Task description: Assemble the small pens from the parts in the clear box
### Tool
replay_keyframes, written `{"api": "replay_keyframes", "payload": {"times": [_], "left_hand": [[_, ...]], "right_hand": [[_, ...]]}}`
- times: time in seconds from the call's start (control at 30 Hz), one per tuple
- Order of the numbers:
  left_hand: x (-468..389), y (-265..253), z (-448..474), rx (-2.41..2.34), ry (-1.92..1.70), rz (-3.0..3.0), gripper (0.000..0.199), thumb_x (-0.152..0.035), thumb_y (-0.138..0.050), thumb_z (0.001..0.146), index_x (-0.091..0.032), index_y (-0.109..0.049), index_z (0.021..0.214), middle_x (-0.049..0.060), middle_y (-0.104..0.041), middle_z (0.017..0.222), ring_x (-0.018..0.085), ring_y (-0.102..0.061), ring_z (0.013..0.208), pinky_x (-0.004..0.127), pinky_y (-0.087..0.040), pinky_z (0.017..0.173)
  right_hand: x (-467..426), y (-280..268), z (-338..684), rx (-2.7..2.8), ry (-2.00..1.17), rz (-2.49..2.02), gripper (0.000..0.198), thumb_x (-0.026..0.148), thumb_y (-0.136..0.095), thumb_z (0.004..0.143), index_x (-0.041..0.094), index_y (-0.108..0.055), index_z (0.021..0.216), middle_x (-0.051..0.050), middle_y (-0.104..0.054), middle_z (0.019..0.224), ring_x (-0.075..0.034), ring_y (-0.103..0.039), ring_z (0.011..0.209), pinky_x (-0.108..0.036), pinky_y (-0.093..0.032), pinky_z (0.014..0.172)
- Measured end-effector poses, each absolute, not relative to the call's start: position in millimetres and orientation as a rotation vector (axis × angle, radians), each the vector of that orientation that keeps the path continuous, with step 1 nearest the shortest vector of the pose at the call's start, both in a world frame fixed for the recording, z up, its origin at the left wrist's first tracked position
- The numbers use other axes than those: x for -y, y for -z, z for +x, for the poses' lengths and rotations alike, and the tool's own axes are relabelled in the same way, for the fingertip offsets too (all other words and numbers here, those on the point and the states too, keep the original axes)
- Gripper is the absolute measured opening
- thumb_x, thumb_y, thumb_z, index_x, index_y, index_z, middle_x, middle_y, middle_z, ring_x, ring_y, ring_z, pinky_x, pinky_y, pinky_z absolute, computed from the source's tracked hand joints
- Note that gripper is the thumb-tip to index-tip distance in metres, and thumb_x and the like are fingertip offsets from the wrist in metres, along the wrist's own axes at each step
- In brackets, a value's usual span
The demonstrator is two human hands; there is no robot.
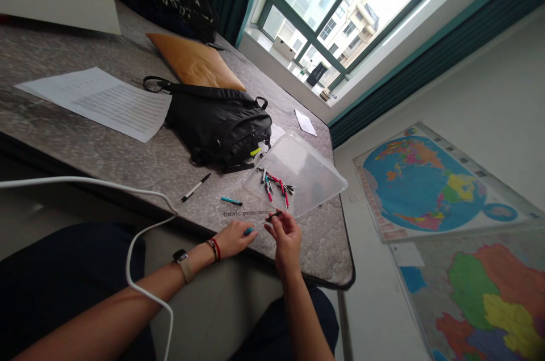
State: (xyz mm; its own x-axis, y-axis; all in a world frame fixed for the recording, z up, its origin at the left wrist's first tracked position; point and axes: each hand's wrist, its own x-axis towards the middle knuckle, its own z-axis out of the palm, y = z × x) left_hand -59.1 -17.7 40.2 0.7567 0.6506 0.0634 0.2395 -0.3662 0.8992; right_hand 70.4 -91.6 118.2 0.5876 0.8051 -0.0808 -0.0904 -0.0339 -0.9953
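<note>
My left hand (233, 238), with a watch and a red band at its wrist, is closed around a teal pen part (248, 231) near the edge of the mattress. Close on its right, my right hand (285, 236) pinches a dark pen part (273, 215) between thumb and fingers. A thin pale piece seems to run between the two hands, too small to make out. Beyond them lies a teal pen piece (231, 201), and further left a white and black pen (195, 188). Several red, black, white and teal pens (269, 189) lie in the clear plastic box (319, 179).
A black backpack (219, 122) lies behind the pens, with an orange-brown envelope (196, 63) and printed sheet (102, 103) farther off. A white cable (145, 236) crosses over my left forearm. The mattress (140, 165) ends at the wall with maps (426, 179).
</note>
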Motion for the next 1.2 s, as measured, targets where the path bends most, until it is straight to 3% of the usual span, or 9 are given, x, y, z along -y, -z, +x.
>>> {"api": "replay_keyframes", "payload": {"times": [0.57, 0.8, 1.0, 1.2], "left_hand": [[17, -41, -61, -0.638, -0.523, 1.877, 0.024, -0.029, -0.048, 0.089, -0.017, -0.065, 0.077, 0.0, -0.062, 0.065, 0.014, -0.053, 0.062, 0.025, -0.03, 0.056], [17, -33, -59, -0.648, -0.554, 1.879, 0.027, -0.031, -0.047, 0.092, -0.017, -0.07, 0.093, 0.002, -0.068, 0.07, 0.016, -0.06, 0.064, 0.024, -0.037, 0.06], [18, -30, -59, -0.691, -0.559, 1.876, 0.027, -0.029, -0.048, 0.091, -0.017, -0.072, 0.094, 0.006, -0.075, 0.081, 0.019, -0.067, 0.074, 0.025, -0.041, 0.063], [17, -28, -59, -0.694, -0.586, 1.855, 0.03, -0.029, -0.047, 0.091, -0.019, -0.074, 0.101, 0.007, -0.077, 0.09, 0.02, -0.07, 0.082, 0.027, -0.045, 0.07]], "right_hand": [[96, -81, 54, 0.685, -0.86, -1.46, 0.034, 0.039, -0.079, 0.075, 0.019, -0.067, 0.099, -0.007, -0.073, 0.097, -0.022, -0.068, 0.091, -0.034, -0.058, 0.076], [96, -72, 56, 0.703, -0.884, -1.47, 0.032, 0.038, -0.078, 0.076, 0.017, -0.066, 0.097, -0.007, -0.073, 0.095, -0.021, -0.068, 0.09, -0.034, -0.055, 0.082], [94, -61, 55, 0.769, -0.832, -1.5, 0.031, 0.039, -0.077, 0.076, 0.017, -0.067, 0.095, -0.006, -0.072, 0.09, -0.02, -0.067, 0.087, -0.034, -0.053, 0.085], [88, -55, 58, 0.801, -0.819, -1.53, 0.03, 0.039, -0.077, 0.075, 0.018, -0.065, 0.092, -0.003, -0.069, 0.083, -0.018, -0.065, 0.08, -0.031, -0.052, 0.079]]}}
